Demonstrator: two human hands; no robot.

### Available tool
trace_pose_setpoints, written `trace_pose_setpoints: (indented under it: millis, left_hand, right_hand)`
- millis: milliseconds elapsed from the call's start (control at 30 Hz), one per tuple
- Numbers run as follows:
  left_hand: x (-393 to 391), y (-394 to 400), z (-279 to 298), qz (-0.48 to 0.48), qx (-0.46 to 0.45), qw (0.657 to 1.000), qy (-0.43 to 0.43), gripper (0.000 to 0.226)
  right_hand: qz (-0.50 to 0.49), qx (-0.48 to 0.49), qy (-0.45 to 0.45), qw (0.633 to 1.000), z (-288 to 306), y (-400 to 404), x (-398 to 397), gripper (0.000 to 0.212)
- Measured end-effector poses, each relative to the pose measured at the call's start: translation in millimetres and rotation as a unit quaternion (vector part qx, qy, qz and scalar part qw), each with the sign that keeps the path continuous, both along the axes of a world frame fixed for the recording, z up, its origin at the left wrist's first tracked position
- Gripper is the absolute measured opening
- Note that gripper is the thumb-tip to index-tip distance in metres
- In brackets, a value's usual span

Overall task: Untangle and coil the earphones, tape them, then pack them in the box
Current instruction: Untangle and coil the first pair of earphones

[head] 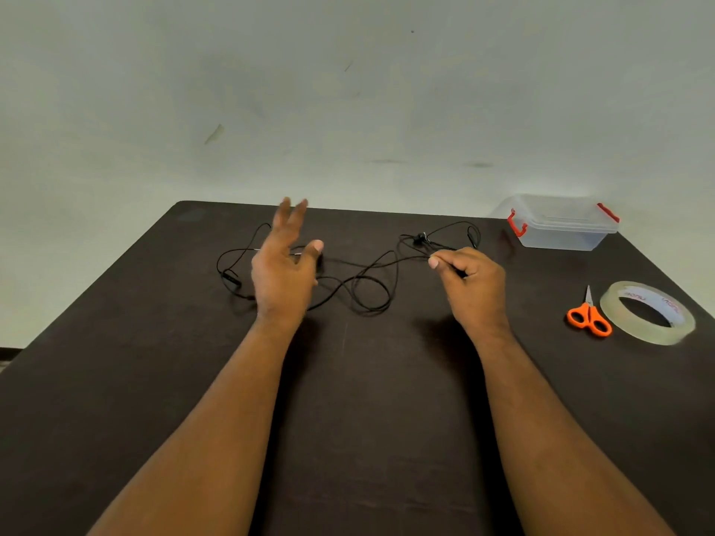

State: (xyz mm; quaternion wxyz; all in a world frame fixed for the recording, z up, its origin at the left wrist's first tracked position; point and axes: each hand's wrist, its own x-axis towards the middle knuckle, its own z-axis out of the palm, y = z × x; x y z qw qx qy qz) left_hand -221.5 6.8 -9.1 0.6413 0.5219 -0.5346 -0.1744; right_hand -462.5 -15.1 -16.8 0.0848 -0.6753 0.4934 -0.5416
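Black wired earphones (363,288) lie spread in loose loops across the far middle of the dark table (367,400). My right hand (470,282) pinches the cord near the earbud end, fingers curled round it. My left hand (284,265) hovers over the left loops with fingers spread and straight, holding nothing. A clear plastic box (561,224) with red latches stands at the far right corner. A roll of clear tape (648,313) lies at the right edge.
Orange-handled scissors (589,315) lie just left of the tape roll. The table's far edge runs close behind the earphones, with a pale wall beyond. The table's left edge slopes off near the left loops.
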Motion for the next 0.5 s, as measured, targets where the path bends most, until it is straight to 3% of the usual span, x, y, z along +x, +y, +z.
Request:
trace_pose_setpoints:
  millis: [67,200,333,500]
  left_hand:
    - [-18.4,5.9,1.7,-0.074,-0.012,0.997,-0.025,0.050]
    - [-54.1,11.3,-3.7,-0.206,0.101,0.971,0.067,0.035]
    - [-50.5,7.6,-6.5,-0.184,0.093,0.978,-0.006,0.015]
    - [-38.9,2.3,-2.7,-0.150,0.068,0.980,-0.108,0.010]
  right_hand:
    - [0.020,-0.007,0.026,0.999,0.2,1.7,10.8,0.008]
    - [0.078,-0.030,0.083,0.993,0.0,6.8,30.7,0.004]
    - [0.114,-0.027,0.098,0.988,-1.0,9.1,34.6,0.007]
    - [0.131,-0.017,0.110,0.985,-2.0,6.2,32.2,0.010]
